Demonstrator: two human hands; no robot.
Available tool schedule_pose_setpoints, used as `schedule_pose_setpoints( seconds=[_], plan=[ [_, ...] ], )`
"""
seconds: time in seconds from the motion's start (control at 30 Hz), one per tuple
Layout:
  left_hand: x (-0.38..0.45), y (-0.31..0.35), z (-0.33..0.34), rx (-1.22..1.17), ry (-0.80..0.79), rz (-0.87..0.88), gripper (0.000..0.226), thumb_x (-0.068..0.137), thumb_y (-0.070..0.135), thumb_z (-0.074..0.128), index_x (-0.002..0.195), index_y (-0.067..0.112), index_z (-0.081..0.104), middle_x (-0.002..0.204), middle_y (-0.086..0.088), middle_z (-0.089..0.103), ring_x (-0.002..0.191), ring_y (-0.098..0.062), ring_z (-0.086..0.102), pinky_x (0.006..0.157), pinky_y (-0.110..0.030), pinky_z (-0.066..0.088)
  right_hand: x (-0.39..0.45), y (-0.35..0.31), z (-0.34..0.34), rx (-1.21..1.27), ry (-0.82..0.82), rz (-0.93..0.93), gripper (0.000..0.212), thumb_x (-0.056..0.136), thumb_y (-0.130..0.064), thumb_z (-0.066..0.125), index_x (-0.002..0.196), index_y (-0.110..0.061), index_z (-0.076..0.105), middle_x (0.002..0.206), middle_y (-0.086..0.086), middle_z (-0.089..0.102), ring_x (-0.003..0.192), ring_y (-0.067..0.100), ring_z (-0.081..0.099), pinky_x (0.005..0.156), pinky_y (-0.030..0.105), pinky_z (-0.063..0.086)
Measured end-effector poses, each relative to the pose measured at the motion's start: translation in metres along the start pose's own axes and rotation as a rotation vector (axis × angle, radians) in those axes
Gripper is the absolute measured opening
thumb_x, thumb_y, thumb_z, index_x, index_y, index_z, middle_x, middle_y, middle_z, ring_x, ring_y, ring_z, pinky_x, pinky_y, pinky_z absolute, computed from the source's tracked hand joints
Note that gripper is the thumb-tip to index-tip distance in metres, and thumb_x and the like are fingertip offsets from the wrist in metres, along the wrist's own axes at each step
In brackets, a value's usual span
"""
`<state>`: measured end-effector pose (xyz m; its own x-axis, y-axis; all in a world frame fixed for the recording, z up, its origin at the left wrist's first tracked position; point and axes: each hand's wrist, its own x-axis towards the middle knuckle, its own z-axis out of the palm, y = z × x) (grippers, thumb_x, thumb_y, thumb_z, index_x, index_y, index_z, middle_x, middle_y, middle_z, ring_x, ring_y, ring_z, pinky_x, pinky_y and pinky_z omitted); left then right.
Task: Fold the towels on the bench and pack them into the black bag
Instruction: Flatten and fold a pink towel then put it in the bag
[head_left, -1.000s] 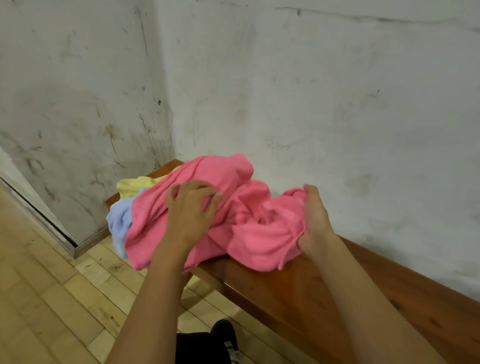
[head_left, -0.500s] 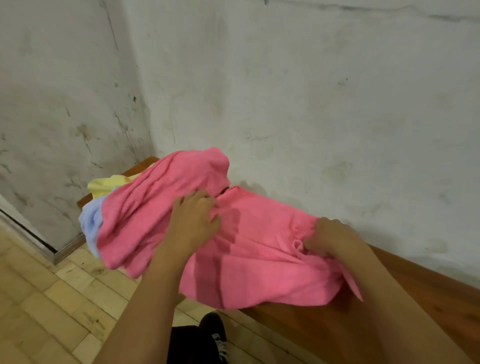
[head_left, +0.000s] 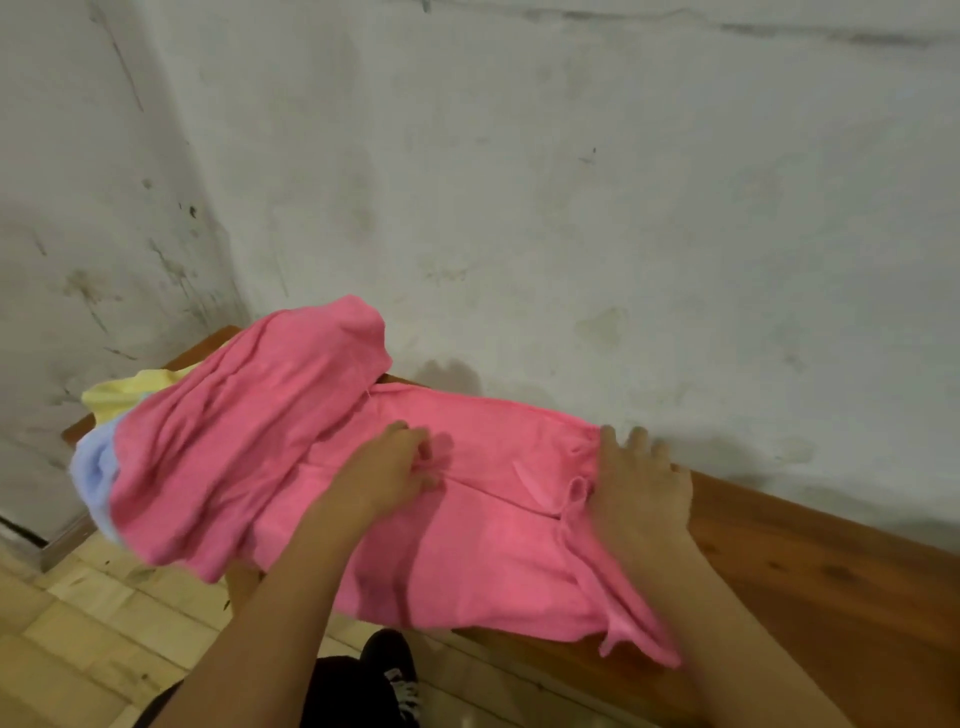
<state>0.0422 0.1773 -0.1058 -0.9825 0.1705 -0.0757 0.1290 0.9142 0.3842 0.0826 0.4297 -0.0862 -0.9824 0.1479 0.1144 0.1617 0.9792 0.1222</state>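
Hands first: I count two. My left hand (head_left: 387, 475) pinches a crease mid pink towel (head_left: 467, 519); my right hand (head_left: 641, 493) lies flat, fingers straight, on its right edge. Three towels: pink spread under both hands on the bench (head_left: 831, 582), yellow towel (head_left: 132, 392) and blue towel (head_left: 93, 478) bunched left.

Bare bench (head_left: 810, 582) is lying open to the right, giving free passage. The wall (head_left: 571, 208) is closing off the far side. A pink towel (head_left: 483, 530) and the heap of towels (head_left: 218, 447) are blocking the left end.
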Motion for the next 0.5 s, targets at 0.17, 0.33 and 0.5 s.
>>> schedule_pose_setpoints(
  seconds=[0.17, 0.33, 0.5],
  plan=[
    [-0.010, -0.040, -0.018, 0.350, 0.542, -0.187, 0.036, 0.080, 0.035, 0.064, 0.113, 0.021, 0.069, 0.131, -0.015, 0.053, 0.125, -0.035, 0.043, 0.102, -0.061, 0.024, -0.003, -0.062, 0.006, 0.406, 0.081, -0.512, 0.057, 0.090, -0.041, 0.058, 0.142, -0.019, 0.050, 0.148, 0.014, 0.046, 0.138, 0.032, 0.042, 0.114, 0.050, 0.029],
    [-0.014, -0.080, -0.027, 0.249, 0.354, -0.457, 0.066, 0.088, 0.021, 0.058, 0.146, 0.042, 0.036, 0.163, -0.006, 0.000, 0.147, -0.040, -0.012, 0.108, -0.076, 0.003, -0.003, -0.122, 0.026, 0.524, -0.217, -0.669, 0.052, 0.095, -0.055, 0.051, 0.141, -0.034, 0.043, 0.157, -0.003, 0.029, 0.150, 0.021, 0.014, 0.119, 0.061, 0.002],
    [-0.012, -0.087, -0.030, 0.228, 0.390, -0.412, 0.075, 0.086, 0.005, 0.049, 0.149, 0.042, 0.030, 0.163, -0.004, -0.001, 0.148, -0.040, -0.008, 0.109, -0.073, 0.009, 0.000, -0.116, 0.052, 0.679, 0.044, -0.622, 0.016, 0.101, -0.035, 0.045, 0.098, -0.023, 0.055, 0.109, -0.007, 0.054, 0.106, 0.015, 0.050, 0.115, 0.043, 0.028]
  ],
)
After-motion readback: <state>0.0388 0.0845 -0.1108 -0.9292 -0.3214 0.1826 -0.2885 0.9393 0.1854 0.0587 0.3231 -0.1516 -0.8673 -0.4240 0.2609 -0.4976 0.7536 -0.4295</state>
